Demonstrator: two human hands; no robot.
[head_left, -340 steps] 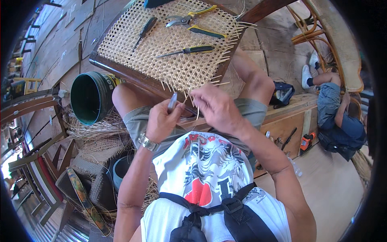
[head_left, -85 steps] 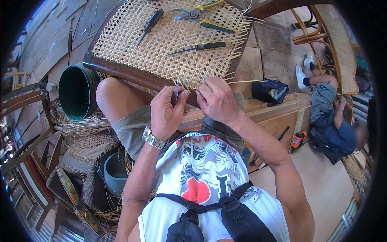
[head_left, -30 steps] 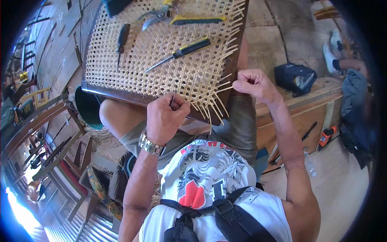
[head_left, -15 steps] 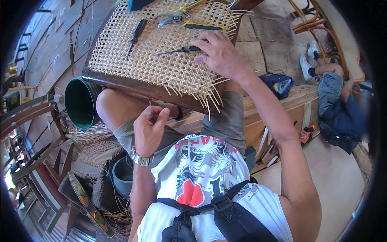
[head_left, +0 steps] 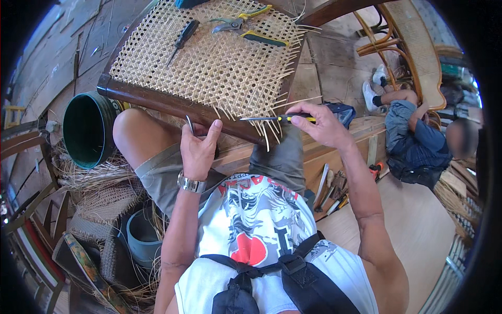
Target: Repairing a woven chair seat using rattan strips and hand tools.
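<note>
A seat frame of dark brown wood (head_left: 157,107) with woven cane webbing (head_left: 219,60) rests over my knees, loose strand ends sticking out along its right and near edges. In my right hand (head_left: 329,126) is a screwdriver (head_left: 300,117) with a yellow and black handle, its thin shaft pointing left above the near right corner. My left hand (head_left: 198,152), just off the frame's near edge, pinches a thin curved metal piece (head_left: 189,124) whose kind I cannot make out. Lying on the webbing are pruning shears (head_left: 235,25) with yellow and black handles and a black-handled screwdriver (head_left: 187,34).
A dark green bucket (head_left: 89,131) lies tipped by my left knee, with cane scraps (head_left: 86,175) below it. Lower left stands a grey-blue pot (head_left: 144,233). Hand tools (head_left: 334,191) lie beside the wooden bench at right. Another person (head_left: 410,125) sits further right, near rattan furniture.
My right hand has picked up the screwdriver from the webbing and brought it toward me, to the near right corner. The left hand still holds the metal piece. The view has shifted slightly.
</note>
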